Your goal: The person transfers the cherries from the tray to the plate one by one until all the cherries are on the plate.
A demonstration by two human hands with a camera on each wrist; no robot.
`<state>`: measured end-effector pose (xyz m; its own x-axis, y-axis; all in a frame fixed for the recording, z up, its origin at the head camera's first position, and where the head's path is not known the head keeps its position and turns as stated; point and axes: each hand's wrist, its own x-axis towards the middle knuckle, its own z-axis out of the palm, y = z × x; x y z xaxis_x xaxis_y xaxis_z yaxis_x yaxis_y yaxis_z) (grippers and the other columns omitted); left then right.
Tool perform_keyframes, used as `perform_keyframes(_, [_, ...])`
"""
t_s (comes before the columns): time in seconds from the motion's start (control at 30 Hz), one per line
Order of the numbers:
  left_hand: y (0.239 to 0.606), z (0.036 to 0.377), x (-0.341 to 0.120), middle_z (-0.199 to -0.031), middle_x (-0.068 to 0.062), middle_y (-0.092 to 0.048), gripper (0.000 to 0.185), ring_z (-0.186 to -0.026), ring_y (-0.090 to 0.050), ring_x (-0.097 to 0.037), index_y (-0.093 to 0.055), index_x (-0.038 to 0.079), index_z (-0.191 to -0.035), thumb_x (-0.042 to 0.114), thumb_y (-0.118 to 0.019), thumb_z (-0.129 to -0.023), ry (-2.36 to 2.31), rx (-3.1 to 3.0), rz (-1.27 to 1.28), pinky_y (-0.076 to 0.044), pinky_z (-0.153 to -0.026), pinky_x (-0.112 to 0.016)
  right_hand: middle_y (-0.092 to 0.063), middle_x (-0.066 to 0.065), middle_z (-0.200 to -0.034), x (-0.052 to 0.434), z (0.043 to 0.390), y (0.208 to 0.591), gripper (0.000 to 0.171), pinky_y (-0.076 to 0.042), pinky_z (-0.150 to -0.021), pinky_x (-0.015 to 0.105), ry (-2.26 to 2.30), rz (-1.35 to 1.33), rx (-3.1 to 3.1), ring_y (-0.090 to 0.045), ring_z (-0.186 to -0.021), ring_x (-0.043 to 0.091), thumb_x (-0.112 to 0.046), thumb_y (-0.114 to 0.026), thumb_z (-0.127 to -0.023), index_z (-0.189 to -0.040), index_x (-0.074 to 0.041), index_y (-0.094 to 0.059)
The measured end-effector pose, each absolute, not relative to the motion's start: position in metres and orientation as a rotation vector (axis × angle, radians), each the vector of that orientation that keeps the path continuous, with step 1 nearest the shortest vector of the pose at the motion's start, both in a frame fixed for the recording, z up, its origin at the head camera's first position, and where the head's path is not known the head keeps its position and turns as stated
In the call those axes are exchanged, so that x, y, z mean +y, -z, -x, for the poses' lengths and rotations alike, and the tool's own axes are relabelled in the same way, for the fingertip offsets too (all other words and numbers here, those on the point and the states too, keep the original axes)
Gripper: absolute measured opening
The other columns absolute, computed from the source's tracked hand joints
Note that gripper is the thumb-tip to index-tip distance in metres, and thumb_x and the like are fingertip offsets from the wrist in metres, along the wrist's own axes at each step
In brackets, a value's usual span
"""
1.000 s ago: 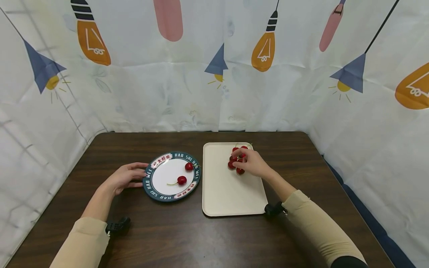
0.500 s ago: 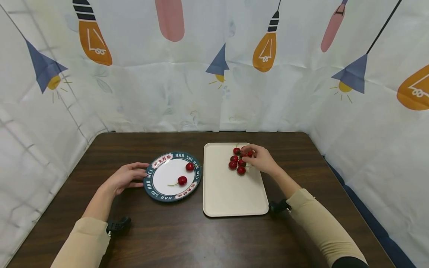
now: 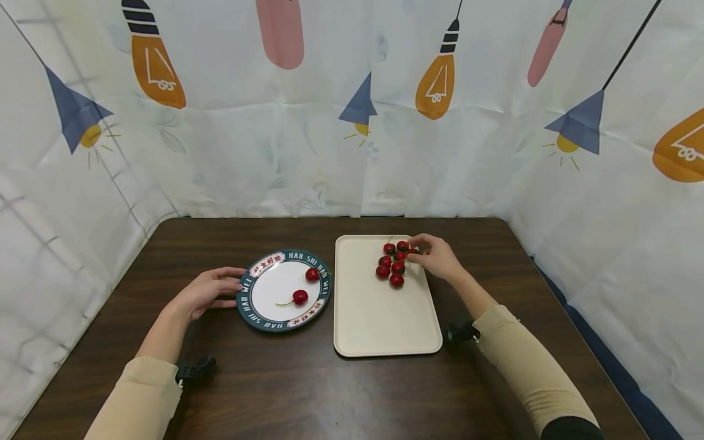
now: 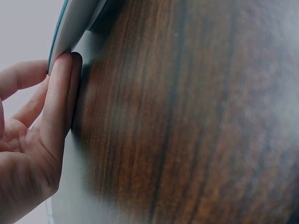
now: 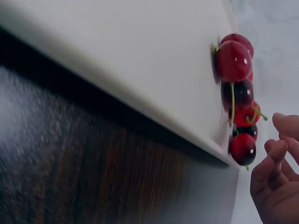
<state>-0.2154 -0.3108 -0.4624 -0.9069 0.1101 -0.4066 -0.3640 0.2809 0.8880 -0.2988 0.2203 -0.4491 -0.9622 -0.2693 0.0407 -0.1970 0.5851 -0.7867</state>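
My left hand [image 3: 231, 286] lies on the brown table [image 3: 308, 391] with straight fingers [image 4: 58, 107] touching the left rim of a white plate with a dark green lettered border [image 3: 249, 313]. Two red cherries [image 3: 299, 297] lie on the plate. On the cream tray [image 3: 379, 324] to its right, several cherries [image 3: 393, 264] lie in a cluster near the far end. My right hand [image 3: 419, 252] hovers at the cluster's right side. In the right wrist view its loosely curled fingers [image 5: 275, 154] sit just short of the nearest cherry [image 5: 243, 148], holding nothing.
A white curtain printed with lamps [image 3: 352, 122] closes off the table on the back, left and right. Small black camera mounts sit at both wrists [image 3: 195, 370]. The tray's near half is bare cream surface [image 5: 140, 56].
My right hand has drawn back from over the cherry cluster to its right side, uncovering the cherries. The left hand and the plate have stayed where they were.
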Motion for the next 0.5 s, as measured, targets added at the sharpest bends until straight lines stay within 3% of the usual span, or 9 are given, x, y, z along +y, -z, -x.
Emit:
perform_keyframes(0.3, [0.462, 0.215, -0.311, -0.138, -0.022, -0.052, 0.058, -0.103, -0.064, -0.021, -0.039, 0.000, -0.155, 0.018, -0.060, -0.104, -1.661, 2.174, 0.225, -0.059, -0.088, -0.037, -0.060, 0.019, -0.134, 0.226, 0.308, 0.454, 0.041, -0.053, -0.066, 0.034, 1.257, 0.331, 2.737, -0.058, -0.070, 0.025, -0.016, -0.071, -0.098, -0.136, -0.004, -0.061])
perform_keyframes(0.5, [0.462, 0.215, -0.311, -0.137, -0.022, -0.052, 0.057, -0.102, -0.064, -0.020, -0.039, 0.000, -0.155, 0.017, -0.059, -0.105, -1.665, 2.170, 0.228, -0.059, -0.088, -0.037, -0.060, 0.019, -0.133, 0.227, 0.310, 0.458, 0.043, -0.054, -0.066, 0.033, 1.187, 0.306, 2.745, -0.060, -0.073, 0.024, -0.015, -0.073, -0.097, -0.136, -0.004, -0.061])
